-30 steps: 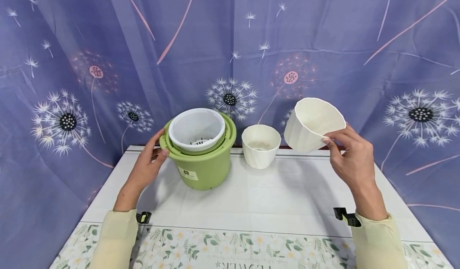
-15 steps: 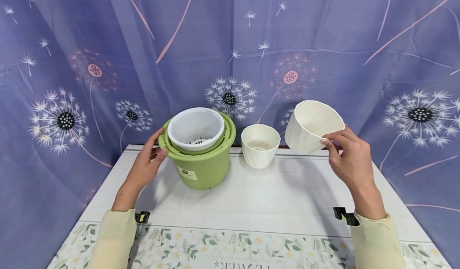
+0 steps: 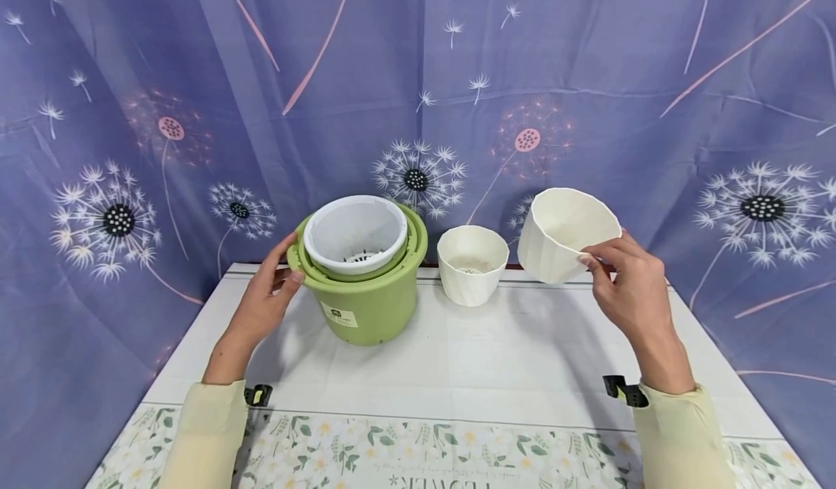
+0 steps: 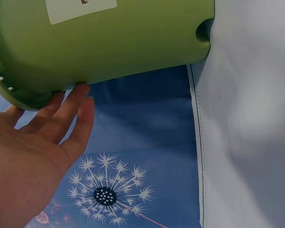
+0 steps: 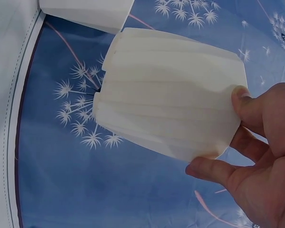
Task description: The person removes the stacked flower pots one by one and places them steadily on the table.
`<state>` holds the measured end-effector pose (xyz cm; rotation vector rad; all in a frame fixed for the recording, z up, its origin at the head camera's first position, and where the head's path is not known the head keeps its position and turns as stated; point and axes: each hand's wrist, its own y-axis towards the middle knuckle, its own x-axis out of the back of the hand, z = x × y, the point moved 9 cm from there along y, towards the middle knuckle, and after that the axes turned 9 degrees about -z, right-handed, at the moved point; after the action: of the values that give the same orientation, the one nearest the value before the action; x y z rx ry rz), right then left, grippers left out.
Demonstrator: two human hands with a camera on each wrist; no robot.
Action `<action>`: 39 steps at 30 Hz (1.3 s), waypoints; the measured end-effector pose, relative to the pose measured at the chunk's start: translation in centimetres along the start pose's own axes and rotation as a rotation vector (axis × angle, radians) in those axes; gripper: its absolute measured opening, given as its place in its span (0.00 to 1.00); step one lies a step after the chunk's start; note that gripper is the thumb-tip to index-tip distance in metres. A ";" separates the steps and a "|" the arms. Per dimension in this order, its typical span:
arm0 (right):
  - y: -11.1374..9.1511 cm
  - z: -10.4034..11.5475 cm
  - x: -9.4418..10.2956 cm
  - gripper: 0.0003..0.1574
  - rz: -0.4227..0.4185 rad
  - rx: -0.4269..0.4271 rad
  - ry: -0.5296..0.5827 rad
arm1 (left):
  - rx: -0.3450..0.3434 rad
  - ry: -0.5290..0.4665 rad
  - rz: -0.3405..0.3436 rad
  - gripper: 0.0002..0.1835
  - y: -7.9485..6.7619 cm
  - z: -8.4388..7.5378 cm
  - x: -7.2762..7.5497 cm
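Observation:
On the white table, my left hand (image 3: 264, 297) holds the rim of a large green flower pot (image 3: 372, 315) from its left side. In the left wrist view, the fingers (image 4: 69, 111) touch the pot's outer wall below the rim. A pale plastic pot (image 3: 355, 235) with a slotted bottom sits inside the green one. My right hand (image 3: 630, 278) pinches the rim of a white fluted flower pot (image 5: 171, 90), thumb at its front wall. This pot is in the air, tilted, mouth toward me. A smaller white flower pot (image 3: 473, 278) stands upright on the table, left of it.
A purple-blue curtain (image 3: 326, 133) with dandelion prints hangs right behind the table (image 3: 451, 366). A flowered cloth strip (image 3: 392, 445) runs along the table's front. The small white pot stands near the back edge, between the green pot and the raised one.
The white pot in my right hand has come down slightly and a little to the left. My left hand and the green pot have hardly moved.

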<state>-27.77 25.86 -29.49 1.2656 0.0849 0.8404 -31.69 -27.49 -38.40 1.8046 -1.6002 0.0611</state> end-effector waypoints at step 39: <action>-1.1 -1.6 -2.3 0.03 0.056 0.041 -0.007 | -0.004 -0.004 -0.002 0.36 0.0 -0.1 0.0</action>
<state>-29.64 25.73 -31.89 1.3146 0.0620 0.8867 -31.62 -27.46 -38.29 1.8042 -1.6008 0.0533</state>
